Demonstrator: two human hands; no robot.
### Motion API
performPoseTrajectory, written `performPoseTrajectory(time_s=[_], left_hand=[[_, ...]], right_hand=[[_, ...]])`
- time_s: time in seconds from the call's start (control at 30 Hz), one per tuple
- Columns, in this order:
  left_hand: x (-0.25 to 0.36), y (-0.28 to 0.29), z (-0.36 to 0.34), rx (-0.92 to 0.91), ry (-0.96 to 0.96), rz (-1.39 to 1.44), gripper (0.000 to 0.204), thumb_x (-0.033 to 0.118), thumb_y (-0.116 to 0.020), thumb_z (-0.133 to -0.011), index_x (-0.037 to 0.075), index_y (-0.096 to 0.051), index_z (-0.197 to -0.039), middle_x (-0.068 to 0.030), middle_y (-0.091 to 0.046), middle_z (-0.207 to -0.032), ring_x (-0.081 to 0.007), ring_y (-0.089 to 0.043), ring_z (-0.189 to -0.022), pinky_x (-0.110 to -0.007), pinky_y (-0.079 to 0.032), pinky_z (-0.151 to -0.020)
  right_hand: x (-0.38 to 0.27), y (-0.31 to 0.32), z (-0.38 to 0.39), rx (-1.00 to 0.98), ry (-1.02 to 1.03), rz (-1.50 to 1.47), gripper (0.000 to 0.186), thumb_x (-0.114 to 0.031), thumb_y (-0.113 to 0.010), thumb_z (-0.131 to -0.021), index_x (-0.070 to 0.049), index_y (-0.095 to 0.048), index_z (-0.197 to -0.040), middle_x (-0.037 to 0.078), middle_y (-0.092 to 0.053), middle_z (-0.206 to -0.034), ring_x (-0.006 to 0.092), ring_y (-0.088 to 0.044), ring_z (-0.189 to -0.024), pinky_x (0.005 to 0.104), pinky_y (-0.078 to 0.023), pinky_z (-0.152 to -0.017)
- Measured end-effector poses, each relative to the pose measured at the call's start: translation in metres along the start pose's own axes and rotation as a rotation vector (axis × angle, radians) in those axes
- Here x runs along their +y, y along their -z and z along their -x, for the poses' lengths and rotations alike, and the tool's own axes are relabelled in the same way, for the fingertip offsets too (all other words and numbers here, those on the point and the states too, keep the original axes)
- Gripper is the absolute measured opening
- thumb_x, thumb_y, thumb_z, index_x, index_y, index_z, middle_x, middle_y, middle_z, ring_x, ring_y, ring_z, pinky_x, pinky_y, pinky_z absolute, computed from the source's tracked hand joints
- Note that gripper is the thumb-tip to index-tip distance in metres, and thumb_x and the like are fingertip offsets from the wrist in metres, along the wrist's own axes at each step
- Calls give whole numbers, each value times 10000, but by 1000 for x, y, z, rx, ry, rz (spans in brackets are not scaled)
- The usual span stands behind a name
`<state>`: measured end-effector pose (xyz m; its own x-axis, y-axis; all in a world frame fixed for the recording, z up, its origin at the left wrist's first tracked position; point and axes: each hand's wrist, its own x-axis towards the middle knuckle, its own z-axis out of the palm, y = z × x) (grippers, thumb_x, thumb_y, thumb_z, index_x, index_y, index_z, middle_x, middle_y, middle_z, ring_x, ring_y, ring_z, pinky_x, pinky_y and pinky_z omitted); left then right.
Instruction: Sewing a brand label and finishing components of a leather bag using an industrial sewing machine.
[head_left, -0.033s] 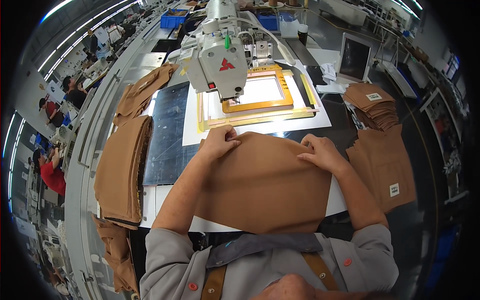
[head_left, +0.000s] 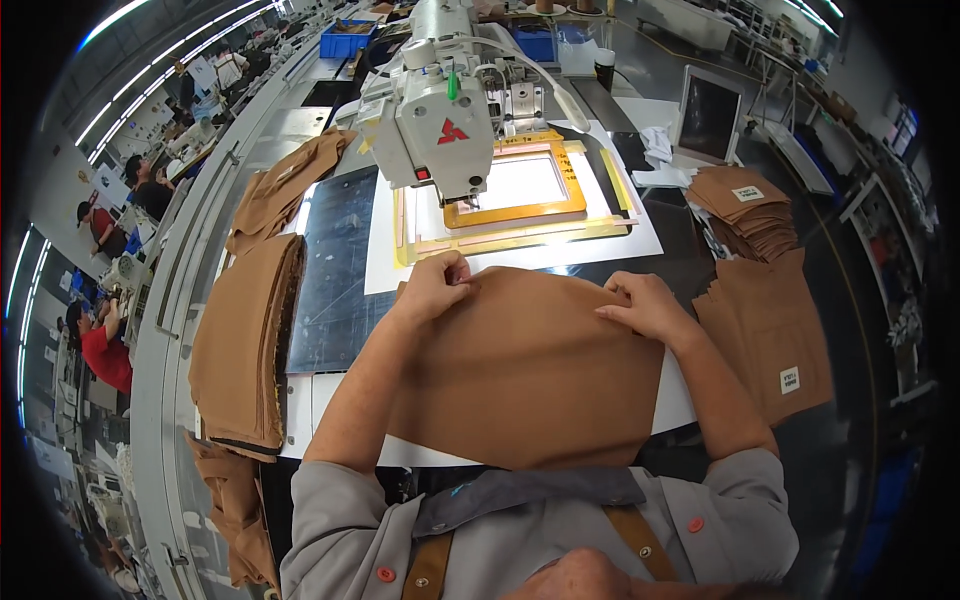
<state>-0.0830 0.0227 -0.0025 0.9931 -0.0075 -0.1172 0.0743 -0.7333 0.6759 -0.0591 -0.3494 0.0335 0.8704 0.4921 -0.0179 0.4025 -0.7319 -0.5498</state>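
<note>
A large brown fabric piece [head_left: 530,370] lies flat on the table in front of me, its near edge hanging toward my lap. My left hand [head_left: 435,285] pinches its far left corner. My right hand [head_left: 645,305] grips the far edge on the right, fingers curled over it. Just beyond the fabric sits a yellow and orange template frame [head_left: 520,200] on a white board, under the head of a white automatic sewing machine [head_left: 440,120].
A thick stack of brown pieces [head_left: 245,340] lies at my left, with more brown pieces [head_left: 285,185] behind it. Labelled brown pieces [head_left: 770,340] and a smaller pile [head_left: 750,205] lie at the right. A tablet screen [head_left: 710,115] stands at the back right. Other workers [head_left: 100,345] sit far left.
</note>
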Motion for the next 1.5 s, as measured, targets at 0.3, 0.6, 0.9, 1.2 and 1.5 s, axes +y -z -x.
performPoseTrajectory(time_s=[0.3, 0.6, 0.9, 1.2, 1.5], left_hand=[[1, 12, -1, 237, -14, 694, 275, -6, -776, -847, 62, -586, -1034, -66, -688, -1050, -110, -638, -871, -239, -495, -753], [-25, 8, -27, 465, 38, 258, 128, 108, -775, -872, 14, -727, -944, -53, -728, -828, -107, -646, -696, -265, -534, -683], [-12, 24, -49, 448, 140, 232, 151, 78, -759, -856, 0, -706, -974, -63, -725, -854, -92, -657, -689, -249, -531, -616], [-12, 33, -84, 428, 164, 156, 135, 36, -732, -859, -5, -711, -986, -79, -728, -842, -140, -672, -647, -313, -552, -615], [-59, 45, -178, 786, -374, -350, 160, 43, -725, -874, -2, -714, -1028, -144, -750, -960, -342, -711, -852, -431, -567, -750]], right_hand=[[19, 6, -71, 241, 13, -193, 304, -279, -818, -831, -16, -711, -942, 155, -733, -882, 263, -705, -800, 370, -540, -749], [42, -8, -134, 231, 5, -90, 241, -262, -799, -841, -47, -757, -942, 112, -747, -825, 238, -724, -719, 348, -556, -693], [55, -2, -152, 210, -54, -200, 176, -199, -760, -847, -32, -759, -904, 50, -724, -734, 143, -675, -567, 279, -524, -537], [75, 2, -183, 249, -76, -172, 169, -234, -767, -846, -77, -767, -911, 45, -742, -785, 176, -705, -726, 325, -543, -692], [81, 7, -277, 291, -110, -44, 240, -315, -762, -853, -85, -771, -920, 88, -759, -836, 260, -732, -816, 393, -557, -756]])
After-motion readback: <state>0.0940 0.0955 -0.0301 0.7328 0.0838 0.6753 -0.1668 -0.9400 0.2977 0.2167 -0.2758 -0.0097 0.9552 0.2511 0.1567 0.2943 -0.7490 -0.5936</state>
